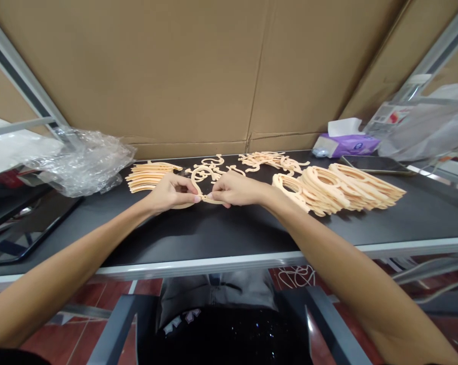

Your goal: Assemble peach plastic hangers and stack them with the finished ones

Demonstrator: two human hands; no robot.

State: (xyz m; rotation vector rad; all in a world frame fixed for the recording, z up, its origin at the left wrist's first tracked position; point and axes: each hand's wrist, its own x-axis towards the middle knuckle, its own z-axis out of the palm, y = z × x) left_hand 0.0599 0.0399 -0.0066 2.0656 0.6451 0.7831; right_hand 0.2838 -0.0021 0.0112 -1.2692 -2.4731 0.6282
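Both my hands meet over the black tabletop (221, 233), pinching one thin peach-coloured curved plastic piece (197, 183) between them. My left hand (173, 191) grips its left side with fingers closed. My right hand (234, 188) pinches its right end, fingertips almost touching the left hand's. To the right lies a long fanned row of similar ring-shaped peach pieces (339, 187). A stack of curved strips (149, 176) lies to the left. Loose small peach pieces (269, 161) are scattered behind my hands.
Crumpled clear plastic wrap (86, 159) sits at the left. A purple tissue pack (345, 144), a dark phone (377, 165) and clear bags (426, 126) lie at the right. A cardboard wall (214, 71) backs the table. The table's metal front edge (221, 263) runs above my lap.
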